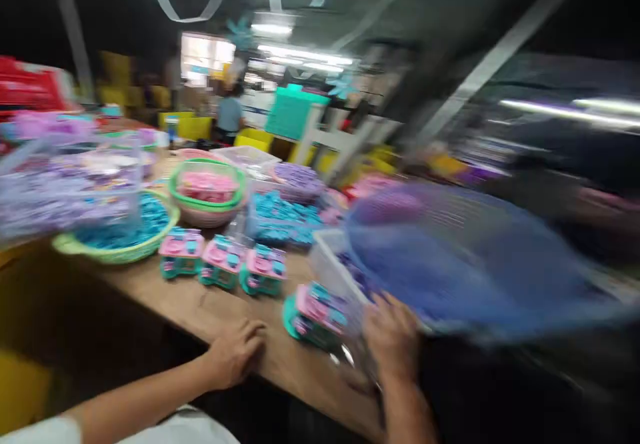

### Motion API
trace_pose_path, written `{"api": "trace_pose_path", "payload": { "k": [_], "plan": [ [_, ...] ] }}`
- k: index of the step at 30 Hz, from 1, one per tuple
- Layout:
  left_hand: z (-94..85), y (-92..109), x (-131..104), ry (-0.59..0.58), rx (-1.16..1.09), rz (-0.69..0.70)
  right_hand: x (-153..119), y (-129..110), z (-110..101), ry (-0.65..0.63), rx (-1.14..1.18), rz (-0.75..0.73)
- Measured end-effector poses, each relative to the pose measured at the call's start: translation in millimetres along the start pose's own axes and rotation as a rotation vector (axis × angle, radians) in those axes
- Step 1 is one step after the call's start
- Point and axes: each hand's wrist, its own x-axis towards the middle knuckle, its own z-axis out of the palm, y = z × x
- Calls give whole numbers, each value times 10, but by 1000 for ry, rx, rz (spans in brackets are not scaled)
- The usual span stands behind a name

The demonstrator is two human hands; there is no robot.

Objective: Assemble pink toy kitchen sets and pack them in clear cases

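Near the front edge of the wooden table, my left hand [235, 356] rests with its fingers curled, and nothing shows in it. My right hand [393, 337] is closed over the near rim of a translucent plastic bin [333, 257] holding dark purple pieces. A large blue mesh basket [465, 257], smeared by motion, leans over this bin, close to my right fingers. Between my hands stands a pink and teal toy [317, 314] with a dark, boxy body. Several similar toys [220, 261] are lined up farther left on the table.
Behind the toys are a clear bin of blue pieces [285, 217], a green-rimmed basket of pink pieces [207, 184] and a pale green basket [115, 252]. A clear bin of lilac pieces [65, 191] stands at left. Another person [230, 114] is in the background.
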Motion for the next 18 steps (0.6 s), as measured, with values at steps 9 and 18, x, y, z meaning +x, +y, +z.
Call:
{"api": "trace_pose_path", "payload": {
  "k": [9, 18],
  "plan": [
    [-154, -183, 141, 35, 41, 97, 356, -166, -158, 178, -236, 197],
    [-679, -87, -788, 220, 211, -190, 638, 35, -283, 338, -245, 32]
  ]
}}
